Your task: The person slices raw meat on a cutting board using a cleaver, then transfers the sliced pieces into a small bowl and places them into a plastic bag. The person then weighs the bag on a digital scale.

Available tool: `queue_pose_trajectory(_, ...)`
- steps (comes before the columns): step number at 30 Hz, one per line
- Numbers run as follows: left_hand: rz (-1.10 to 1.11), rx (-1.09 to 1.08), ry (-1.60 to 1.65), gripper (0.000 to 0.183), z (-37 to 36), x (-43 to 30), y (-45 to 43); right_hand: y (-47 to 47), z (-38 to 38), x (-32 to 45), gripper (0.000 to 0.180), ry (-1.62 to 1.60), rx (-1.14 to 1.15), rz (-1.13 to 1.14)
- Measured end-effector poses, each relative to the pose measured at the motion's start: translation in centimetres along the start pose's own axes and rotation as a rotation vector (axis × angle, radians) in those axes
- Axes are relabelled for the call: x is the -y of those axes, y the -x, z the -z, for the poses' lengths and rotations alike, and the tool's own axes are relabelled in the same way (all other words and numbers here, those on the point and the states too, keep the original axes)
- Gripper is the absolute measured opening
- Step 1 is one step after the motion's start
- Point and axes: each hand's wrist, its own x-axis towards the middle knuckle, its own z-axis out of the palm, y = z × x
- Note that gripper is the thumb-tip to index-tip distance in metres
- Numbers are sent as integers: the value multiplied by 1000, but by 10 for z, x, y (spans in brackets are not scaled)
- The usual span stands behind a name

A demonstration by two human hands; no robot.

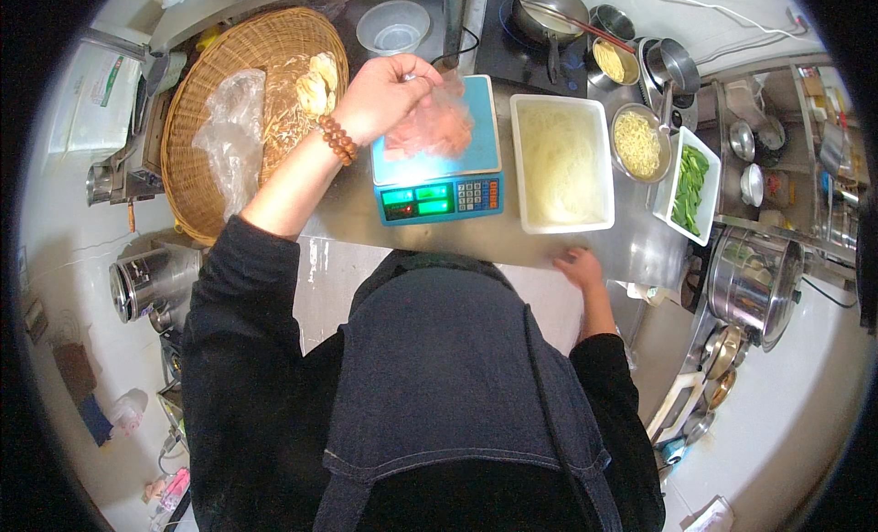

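Observation:
My left hand (387, 93), with a brown beaded bracelet on its wrist, pinches the gathered top of a clear plastic bag (439, 124). Pinkish contents, perhaps raw meat, fill the bag, which sits over the plate of a blue digital scale (485, 138). The scale's display is lit green; its keypad faces me. At the front edge of the steel counter (432, 241), my right hand (582, 267) rests with nothing visible in it, its fingers slightly apart and blurred. Just beyond it stands a white plastic tub (519, 189) of pale, cloudy liquid with fine strands in it.
A large wicker basket (180, 144) at left holds a crumpled plastic bag (233, 131) and yellowish pieces (317, 85). At right are a bowl of chopped pale food (638, 144) and a tub of green leaves (691, 189). Behind stand a clear bowl (393, 26) and a saucepan (552, 14).

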Motion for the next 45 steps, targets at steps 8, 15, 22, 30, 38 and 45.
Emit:
queue_pose_trajectory(8, 2, -86, 43, 16, 32, -29, 49, 26, 2, 29, 62, -41, 39, 105)
queue_pose_trajectory(15, 70, -260, 275, 17, 77, -36, 155, 71, -23, 173, 77, -602, -118, 377)
queue_pose_trajectory(22, 230, -380, 154, 16, 94, 3, 240, -16, -32, 236, 73, -771, -240, 210)
queue_pose_trajectory(30, 406, -472, 260, 16, 99, 64, 298, -18, -16, 257, 54, -738, -450, 274)
queue_pose_trajectory(38, 372, -369, 319, 19, 97, 80, 307, -39, -8, 270, 51, -703, -522, 341)
queue_pose_trajectory(45, 353, -315, 331, 21, 96, 84, 300, -36, -3, 269, 54, -804, -371, 298)
